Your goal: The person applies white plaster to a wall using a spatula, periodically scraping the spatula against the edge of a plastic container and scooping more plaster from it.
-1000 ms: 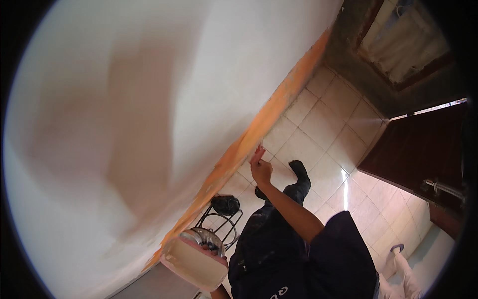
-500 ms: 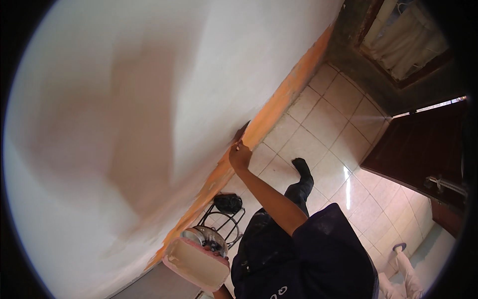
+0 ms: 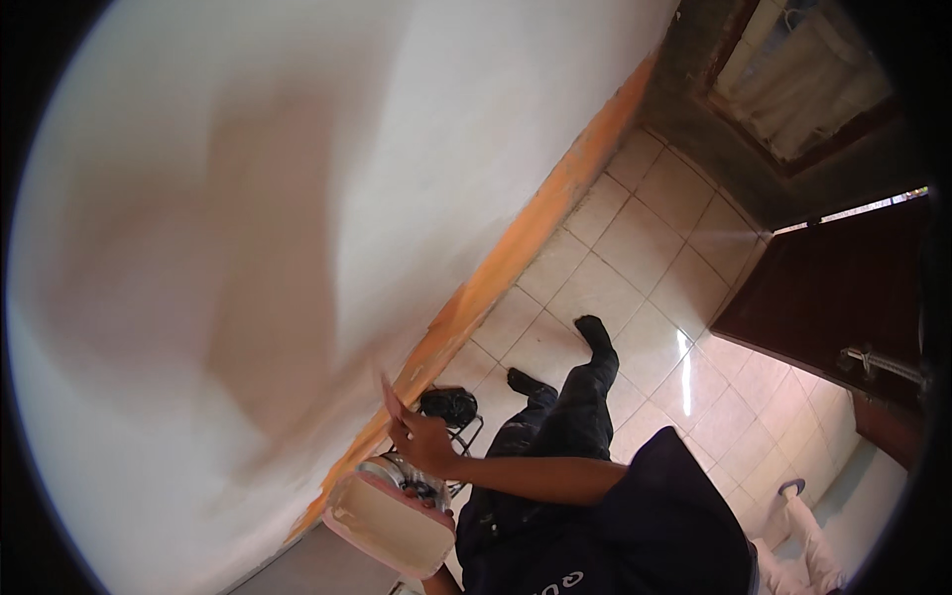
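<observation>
My right hand grips a thin flat scraper, its blade slightly blurred and held close to the wall at the orange strip. Above that strip, the wall is coated white. At the lower left, a pink rectangular tub with off-white paste inside is held by my left hand; only some of its fingers show at the tub's edge. My right hand is just above the tub's far side.
Behind the tub stand a silvery round container and a black-framed stool with a dark bundle. Pale tiles cover the floor. A dark brown door is at right; pale trouser legs, seemingly another person's, appear lower right.
My right hand has moved down and left along the wall with the scraper, toward the tub. The tub in my left hand has stayed nearly in place. My second foot now shows.
</observation>
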{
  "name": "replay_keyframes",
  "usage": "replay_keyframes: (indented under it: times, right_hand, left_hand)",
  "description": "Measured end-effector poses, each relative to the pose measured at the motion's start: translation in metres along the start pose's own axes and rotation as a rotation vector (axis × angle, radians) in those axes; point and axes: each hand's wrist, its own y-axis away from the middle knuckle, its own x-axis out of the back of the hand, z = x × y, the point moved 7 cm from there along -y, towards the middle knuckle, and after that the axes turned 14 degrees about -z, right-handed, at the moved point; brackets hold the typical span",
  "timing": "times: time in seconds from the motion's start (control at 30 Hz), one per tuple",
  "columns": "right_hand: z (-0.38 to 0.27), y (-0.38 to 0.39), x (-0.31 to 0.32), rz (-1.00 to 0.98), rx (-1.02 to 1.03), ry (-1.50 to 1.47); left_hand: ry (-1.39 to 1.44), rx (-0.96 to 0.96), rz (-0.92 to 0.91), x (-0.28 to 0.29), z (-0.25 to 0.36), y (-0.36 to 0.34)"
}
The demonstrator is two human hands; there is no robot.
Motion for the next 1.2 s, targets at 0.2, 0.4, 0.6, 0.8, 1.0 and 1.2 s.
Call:
replay_keyframes:
  times: [0.2,0.4,0.6,0.8,1.0,1.2]
  right_hand:
    - [0.129,0.007,0.080,0.204,-0.344,0.371]
    - [0.183,-0.089,0.142,0.469,-0.326,0.410]
    - [0.153,-0.130,0.105,0.462,-0.265,0.275]
    - [0.044,-0.039,0.013,0.031,-0.056,0.226]
    - [0.066,0.018,0.069,0.032,-0.133,0.357]
    - [0.124,-0.054,0.163,0.490,-0.281,0.442]
  left_hand:
    - [-0.133,0.059,-0.128,0.003,0.017,0.002]
    - [-0.159,0.041,-0.081,0.003,0.020,0.002]
    - [-0.158,0.034,-0.058,0.009,0.018,-0.001]
    - [-0.142,0.004,-0.012,0.015,0.014,0.011]
    - [-0.155,0.014,-0.020,0.011,0.023,-0.003]
    - [-0.144,-0.010,0.003,0.009,0.021,-0.004]
